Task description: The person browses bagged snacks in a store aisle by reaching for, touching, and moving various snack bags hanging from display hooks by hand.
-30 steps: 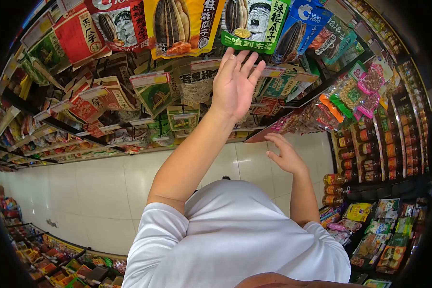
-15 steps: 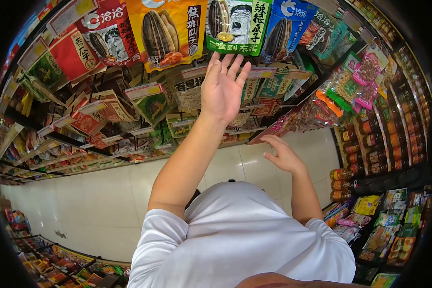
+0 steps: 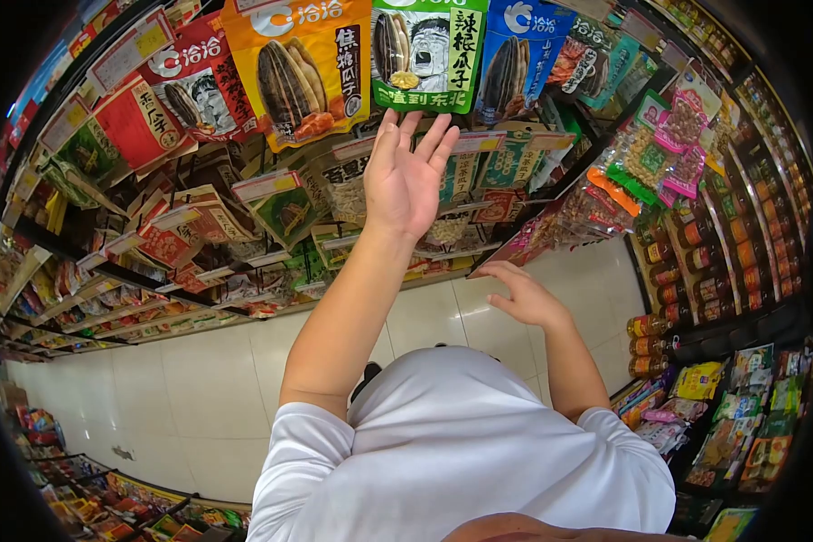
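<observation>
My left hand [image 3: 404, 185] is raised, palm up, with fingers spread at the lower edge of a green sunflower seed bag [image 3: 429, 63]. Its fingertips meet that edge in the picture; I cannot tell whether they press on it. An orange seed bag [image 3: 296, 77] hangs to the left of the green one, and a blue seed bag [image 3: 518, 68] to its right. Lower down, in front of my body, my right hand [image 3: 526, 298] hovers above the floor with fingers extended and nothing in it.
Red seed bags [image 3: 199, 86] and more packets line the shelf leftward. Clear bags of nuts [image 3: 643, 161] hang on the right, by shelves of jars [image 3: 696, 262]. Packets [image 3: 696, 381] fill a rack at lower right. Pale tiled floor [image 3: 208, 379] runs below.
The view has shifted slightly, so the bags sit a little further left and the shelf lower. My left hand stays under the green bag; my right hand has barely moved.
</observation>
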`<state>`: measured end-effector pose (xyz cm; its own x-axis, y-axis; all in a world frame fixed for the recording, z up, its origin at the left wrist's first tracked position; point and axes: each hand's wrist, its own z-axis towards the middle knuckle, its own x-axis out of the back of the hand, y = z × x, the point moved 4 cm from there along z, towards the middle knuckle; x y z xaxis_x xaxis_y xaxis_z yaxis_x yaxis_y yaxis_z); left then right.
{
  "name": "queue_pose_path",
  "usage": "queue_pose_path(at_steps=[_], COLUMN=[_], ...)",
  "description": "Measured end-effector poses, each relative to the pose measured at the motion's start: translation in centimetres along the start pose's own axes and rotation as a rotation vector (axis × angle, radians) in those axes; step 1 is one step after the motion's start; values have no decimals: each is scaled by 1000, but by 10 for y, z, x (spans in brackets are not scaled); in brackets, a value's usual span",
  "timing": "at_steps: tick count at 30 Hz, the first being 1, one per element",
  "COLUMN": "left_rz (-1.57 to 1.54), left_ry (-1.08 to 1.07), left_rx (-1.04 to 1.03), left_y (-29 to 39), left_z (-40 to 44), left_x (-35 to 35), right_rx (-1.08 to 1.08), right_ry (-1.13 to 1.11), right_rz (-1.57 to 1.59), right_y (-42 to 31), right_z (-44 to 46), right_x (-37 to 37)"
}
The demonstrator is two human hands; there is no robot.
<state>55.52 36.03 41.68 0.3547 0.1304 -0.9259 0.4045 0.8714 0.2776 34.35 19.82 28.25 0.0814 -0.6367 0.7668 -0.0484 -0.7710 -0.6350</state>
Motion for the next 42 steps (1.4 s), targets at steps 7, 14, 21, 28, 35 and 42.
queue_pose_path(at_steps=[7, 14, 21, 28, 35, 42], left_rz=[13, 10, 37, 27, 222, 437], left_ry=[-1, -46, -15, 30, -27, -190], left_rx=[1, -16, -16, -76, -78, 38], left_y=[-5, -9, -6, -10, -16, -35], left_z=[1, 2, -3, 0, -11, -17], left_x=[5, 8, -3, 6, -9, -10], right_rx=[13, -12, -5, -17, -41, -13], right_ry=[-7, -20, -33, -28, -60, -39], right_rz=[-10, -3, 3, 20, 45, 74], right_y=[0, -2, 1, 9, 19, 34], right_z=[-4, -8, -9, -11, -12, -14], right_x=[-3, -5, -10, -15, -17, -12])
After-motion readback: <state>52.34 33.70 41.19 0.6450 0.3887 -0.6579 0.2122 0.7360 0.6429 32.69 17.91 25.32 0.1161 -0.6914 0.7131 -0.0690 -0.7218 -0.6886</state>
